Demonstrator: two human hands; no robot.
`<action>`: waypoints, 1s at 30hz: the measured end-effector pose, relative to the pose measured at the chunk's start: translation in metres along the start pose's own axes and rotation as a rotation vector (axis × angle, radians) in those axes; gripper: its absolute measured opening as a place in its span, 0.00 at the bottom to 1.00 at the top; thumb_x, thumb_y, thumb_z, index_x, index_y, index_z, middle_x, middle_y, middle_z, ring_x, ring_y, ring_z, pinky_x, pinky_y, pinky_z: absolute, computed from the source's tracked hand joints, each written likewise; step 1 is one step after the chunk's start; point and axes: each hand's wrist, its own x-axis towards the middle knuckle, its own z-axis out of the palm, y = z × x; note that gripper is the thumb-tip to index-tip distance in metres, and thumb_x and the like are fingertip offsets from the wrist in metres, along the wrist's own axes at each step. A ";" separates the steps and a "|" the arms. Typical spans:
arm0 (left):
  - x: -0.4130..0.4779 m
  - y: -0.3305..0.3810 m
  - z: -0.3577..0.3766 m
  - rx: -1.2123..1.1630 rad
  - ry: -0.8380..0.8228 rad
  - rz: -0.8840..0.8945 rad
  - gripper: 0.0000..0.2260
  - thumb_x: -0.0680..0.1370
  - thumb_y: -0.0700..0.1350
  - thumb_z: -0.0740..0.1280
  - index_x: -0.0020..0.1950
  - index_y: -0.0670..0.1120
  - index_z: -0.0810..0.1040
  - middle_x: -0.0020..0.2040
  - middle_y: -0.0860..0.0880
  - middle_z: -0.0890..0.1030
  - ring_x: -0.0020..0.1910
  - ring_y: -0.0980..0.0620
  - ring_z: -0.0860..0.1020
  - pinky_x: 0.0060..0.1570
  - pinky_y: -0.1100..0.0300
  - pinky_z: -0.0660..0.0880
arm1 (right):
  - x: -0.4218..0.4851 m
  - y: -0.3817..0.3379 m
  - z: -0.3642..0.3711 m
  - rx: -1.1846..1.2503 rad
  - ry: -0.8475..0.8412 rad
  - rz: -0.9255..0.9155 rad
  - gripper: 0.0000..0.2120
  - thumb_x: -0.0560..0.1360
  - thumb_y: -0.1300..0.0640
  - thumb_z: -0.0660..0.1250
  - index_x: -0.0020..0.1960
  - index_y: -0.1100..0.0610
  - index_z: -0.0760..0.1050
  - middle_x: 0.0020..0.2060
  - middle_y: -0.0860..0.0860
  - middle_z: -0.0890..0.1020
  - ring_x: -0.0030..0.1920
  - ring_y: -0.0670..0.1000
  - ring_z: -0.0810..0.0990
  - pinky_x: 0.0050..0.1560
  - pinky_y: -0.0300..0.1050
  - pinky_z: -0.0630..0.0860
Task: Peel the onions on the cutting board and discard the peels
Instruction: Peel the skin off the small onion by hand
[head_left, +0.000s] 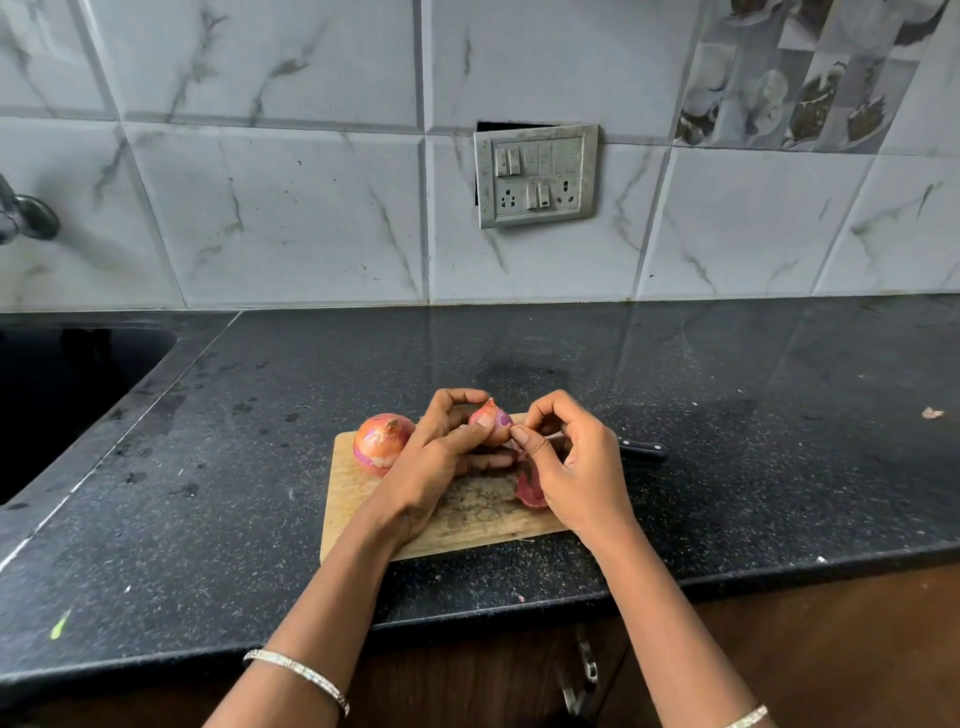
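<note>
A small pink onion (491, 420) is held above the wooden cutting board (358, 499), gripped by my left hand (441, 457) with thumb and fingers curled round it. My right hand (566, 462) pinches a strip of the onion's skin at its right side. A second, unpeeled onion (382, 441) sits on the board's far left corner. A loose reddish peel (530, 491) lies on the board under my right hand.
A black-handled knife (641, 449) lies on the dark granite counter (753, 441) right of the board, its blade hidden by my hand. A black sink (62, 395) is at the left. A scrap of peel (932, 413) lies far right. Tiled wall with a switchboard (535, 174) stands behind.
</note>
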 end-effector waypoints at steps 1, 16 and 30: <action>0.000 0.000 0.000 0.000 -0.007 -0.005 0.17 0.80 0.41 0.69 0.68 0.43 0.72 0.59 0.39 0.81 0.54 0.46 0.83 0.59 0.46 0.81 | 0.000 -0.001 0.000 0.003 0.013 -0.003 0.08 0.77 0.60 0.73 0.43 0.53 0.75 0.38 0.44 0.81 0.41 0.48 0.81 0.40 0.44 0.76; -0.004 -0.001 0.001 0.065 0.022 0.008 0.17 0.78 0.43 0.73 0.65 0.43 0.76 0.61 0.41 0.82 0.58 0.41 0.84 0.58 0.51 0.81 | -0.001 -0.007 -0.003 0.050 0.076 -0.010 0.08 0.75 0.65 0.73 0.46 0.54 0.78 0.39 0.44 0.82 0.41 0.50 0.82 0.43 0.52 0.79; -0.004 0.002 0.003 0.014 0.016 0.027 0.22 0.77 0.47 0.70 0.67 0.42 0.70 0.59 0.38 0.83 0.55 0.43 0.85 0.54 0.56 0.83 | 0.001 0.001 -0.002 -0.014 0.034 0.047 0.11 0.71 0.65 0.72 0.48 0.50 0.83 0.46 0.43 0.83 0.47 0.47 0.82 0.46 0.47 0.79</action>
